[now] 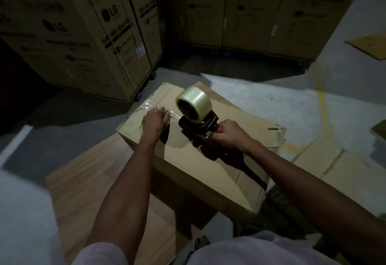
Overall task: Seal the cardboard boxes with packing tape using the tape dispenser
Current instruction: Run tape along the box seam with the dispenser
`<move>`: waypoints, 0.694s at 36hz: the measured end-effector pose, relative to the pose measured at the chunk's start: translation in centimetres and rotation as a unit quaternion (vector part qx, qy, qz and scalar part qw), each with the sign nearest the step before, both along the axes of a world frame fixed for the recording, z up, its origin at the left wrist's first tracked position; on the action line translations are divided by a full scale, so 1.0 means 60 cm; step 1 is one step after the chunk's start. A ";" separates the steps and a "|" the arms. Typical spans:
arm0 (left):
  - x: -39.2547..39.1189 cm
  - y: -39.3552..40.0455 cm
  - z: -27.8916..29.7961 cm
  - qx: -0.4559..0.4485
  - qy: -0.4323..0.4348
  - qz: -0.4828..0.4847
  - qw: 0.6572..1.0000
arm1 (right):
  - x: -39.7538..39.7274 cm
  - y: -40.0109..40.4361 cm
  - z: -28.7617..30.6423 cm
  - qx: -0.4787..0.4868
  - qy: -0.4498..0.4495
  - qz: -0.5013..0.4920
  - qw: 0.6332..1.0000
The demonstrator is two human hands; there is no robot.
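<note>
A closed brown cardboard box (pixel 204 166) lies in front of me, tilted a little on other cardboard. On its top stands a red and black tape dispenser (pixel 200 125) carrying a roll of clear tape (pixel 193 103). My right hand (pixel 228 134) grips the dispenser's handle. A strip of clear tape (pixel 153 108) runs from the dispenser toward the box's far left edge. My left hand (pixel 154 119) rests on that strip with its fingers laid over the tape, pressing it onto the box top.
Flat cardboard sheets (pixel 89 181) lie under and left of the box, and more boxes (pixel 338 170) sit at the right. Tall printed cartons (pixel 100 35) line the back. A yellow line (pixel 322 102) crosses the grey concrete floor at the right.
</note>
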State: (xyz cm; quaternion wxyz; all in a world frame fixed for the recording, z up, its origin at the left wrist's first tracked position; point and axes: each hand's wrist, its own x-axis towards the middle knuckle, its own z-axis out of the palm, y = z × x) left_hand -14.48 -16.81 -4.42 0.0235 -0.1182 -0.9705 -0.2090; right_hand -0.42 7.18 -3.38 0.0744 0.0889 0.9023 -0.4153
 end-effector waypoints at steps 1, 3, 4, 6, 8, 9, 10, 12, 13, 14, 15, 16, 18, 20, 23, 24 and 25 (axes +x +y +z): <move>0.000 0.002 0.000 0.016 -0.008 0.008 1.000 | -0.001 0.001 -0.001 -0.004 0.003 -0.003 1.000; -0.002 0.007 0.003 0.021 -0.030 0.016 0.999 | -0.004 0.002 -0.004 -0.018 0.006 0.000 1.000; -0.001 0.010 0.003 0.020 -0.041 0.019 0.999 | -0.005 0.003 -0.006 -0.024 0.005 0.003 1.000; 0.001 0.018 0.001 0.041 -0.049 0.035 0.997 | -0.006 0.003 -0.008 -0.031 0.005 0.003 1.000; 0.010 0.027 -0.003 0.069 -0.049 0.058 0.995 | -0.007 0.004 -0.009 -0.030 0.007 0.000 1.000; 0.014 0.032 -0.005 0.075 -0.050 0.066 0.994 | -0.007 0.004 -0.008 -0.028 0.008 -0.001 1.000; 0.016 0.036 -0.007 0.081 -0.050 0.070 0.993 | -0.007 0.005 -0.008 -0.026 0.009 -0.001 1.000; 0.019 0.042 -0.005 0.074 -0.035 0.071 0.994 | -0.006 0.006 -0.008 -0.017 0.011 0.002 1.000; 0.020 0.043 -0.004 0.060 -0.030 0.072 0.995 | -0.004 0.006 -0.009 -0.011 0.014 0.007 1.000; 0.021 0.043 -0.004 0.046 -0.028 0.072 0.996 | -0.002 0.006 -0.010 -0.003 0.018 0.013 1.000; 0.021 0.041 -0.004 0.033 -0.025 0.067 0.997 | 0.000 0.007 -0.011 0.005 0.023 0.020 1.000; 0.022 0.040 -0.004 0.022 -0.023 0.062 0.998 | 0.002 0.008 -0.013 0.012 0.027 0.028 0.999; 0.024 0.039 -0.004 0.005 -0.021 0.061 0.998 | 0.005 0.011 -0.013 0.021 0.031 0.044 0.998; 0.026 0.038 -0.003 -0.011 -0.018 0.057 0.998 | 0.005 0.014 -0.011 0.018 0.030 0.057 0.998; 0.024 0.037 -0.002 -0.038 -0.028 0.053 0.997 | 0.002 0.019 -0.008 0.005 0.024 0.064 0.998; 0.023 0.038 -0.001 -0.048 -0.029 0.048 0.997 | 0.002 0.021 -0.006 0.001 0.021 0.064 0.998; 0.023 0.039 -0.002 -0.051 -0.028 0.043 0.997 | 0.002 0.022 -0.004 -0.006 0.018 0.064 0.998</move>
